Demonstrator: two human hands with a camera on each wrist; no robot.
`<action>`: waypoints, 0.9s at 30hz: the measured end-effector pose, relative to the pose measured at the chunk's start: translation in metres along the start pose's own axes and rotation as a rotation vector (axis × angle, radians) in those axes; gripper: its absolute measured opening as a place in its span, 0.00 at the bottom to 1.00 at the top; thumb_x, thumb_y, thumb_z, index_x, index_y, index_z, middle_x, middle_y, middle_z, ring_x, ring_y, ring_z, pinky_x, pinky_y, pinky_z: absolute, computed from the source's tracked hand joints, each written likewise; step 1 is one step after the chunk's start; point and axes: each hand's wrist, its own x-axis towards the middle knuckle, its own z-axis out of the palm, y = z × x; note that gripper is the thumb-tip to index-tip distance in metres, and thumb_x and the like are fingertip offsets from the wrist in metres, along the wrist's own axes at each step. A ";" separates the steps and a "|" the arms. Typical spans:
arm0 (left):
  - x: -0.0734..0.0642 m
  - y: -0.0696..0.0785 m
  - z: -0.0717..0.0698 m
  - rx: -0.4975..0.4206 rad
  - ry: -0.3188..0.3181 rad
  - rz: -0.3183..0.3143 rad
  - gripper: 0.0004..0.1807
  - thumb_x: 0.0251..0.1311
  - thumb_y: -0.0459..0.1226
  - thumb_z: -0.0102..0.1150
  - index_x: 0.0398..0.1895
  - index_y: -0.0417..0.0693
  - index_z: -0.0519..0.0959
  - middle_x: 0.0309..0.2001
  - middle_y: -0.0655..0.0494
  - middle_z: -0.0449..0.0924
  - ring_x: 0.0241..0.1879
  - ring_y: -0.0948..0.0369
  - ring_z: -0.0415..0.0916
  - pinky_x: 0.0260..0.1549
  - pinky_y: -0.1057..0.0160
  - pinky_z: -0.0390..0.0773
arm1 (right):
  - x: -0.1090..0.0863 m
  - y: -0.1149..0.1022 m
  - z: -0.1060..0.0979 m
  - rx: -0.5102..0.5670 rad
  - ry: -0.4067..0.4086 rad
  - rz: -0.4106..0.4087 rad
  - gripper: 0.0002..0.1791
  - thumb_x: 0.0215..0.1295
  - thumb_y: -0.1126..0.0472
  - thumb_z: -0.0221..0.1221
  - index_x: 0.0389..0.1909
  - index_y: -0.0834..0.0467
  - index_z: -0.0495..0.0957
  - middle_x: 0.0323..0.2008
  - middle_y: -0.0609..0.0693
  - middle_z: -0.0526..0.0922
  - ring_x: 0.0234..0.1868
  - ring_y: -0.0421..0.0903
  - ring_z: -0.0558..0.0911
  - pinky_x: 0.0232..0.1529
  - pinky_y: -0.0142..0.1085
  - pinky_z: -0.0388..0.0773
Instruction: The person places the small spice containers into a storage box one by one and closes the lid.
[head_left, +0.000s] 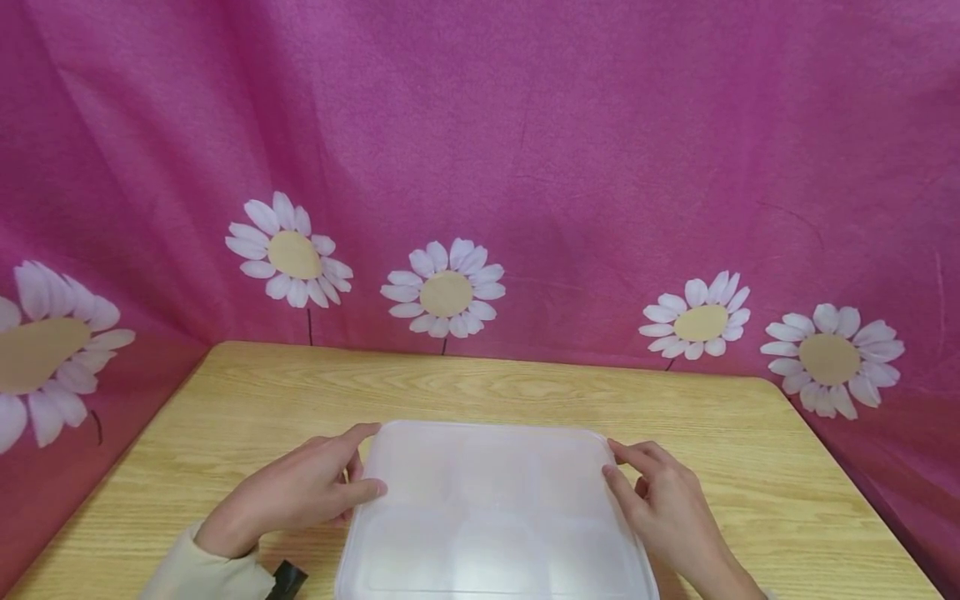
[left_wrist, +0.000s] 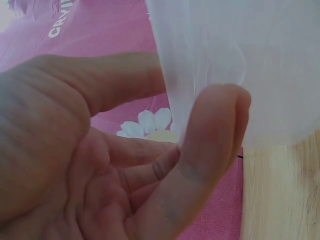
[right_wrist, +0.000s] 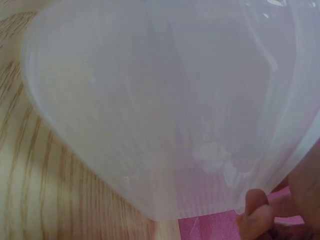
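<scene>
A translucent white plastic compartment box (head_left: 491, 500) lies at the front of the table, its inner divisions showing faintly through the top. My left hand (head_left: 296, 492) grips its left edge, thumb on top and the other fingers along the side. At the right edge, my right hand (head_left: 667, 504) pinches the rim near the far corner. In the left wrist view, the thumb (left_wrist: 212, 130) overlaps the box's cloudy wall (left_wrist: 280, 65). The right wrist view is mostly filled by the box's surface (right_wrist: 125, 100), with fingertips (right_wrist: 256, 215) at its lower right. What is inside cannot be made out.
The light wooden table (head_left: 510, 387) extends behind and to both sides of the box. A pink cloth (head_left: 525, 167) printed with white daisies hangs around the back and sides. By the left sleeve (head_left: 206, 571) is a small black piece (head_left: 287, 577).
</scene>
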 end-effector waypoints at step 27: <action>0.003 -0.005 0.000 -0.017 -0.021 0.008 0.44 0.66 0.46 0.67 0.78 0.37 0.58 0.23 0.55 0.77 0.20 0.58 0.75 0.23 0.66 0.69 | -0.005 -0.005 -0.002 -0.095 -0.087 -0.053 0.22 0.71 0.59 0.64 0.60 0.67 0.80 0.45 0.53 0.82 0.24 0.31 0.66 0.28 0.29 0.70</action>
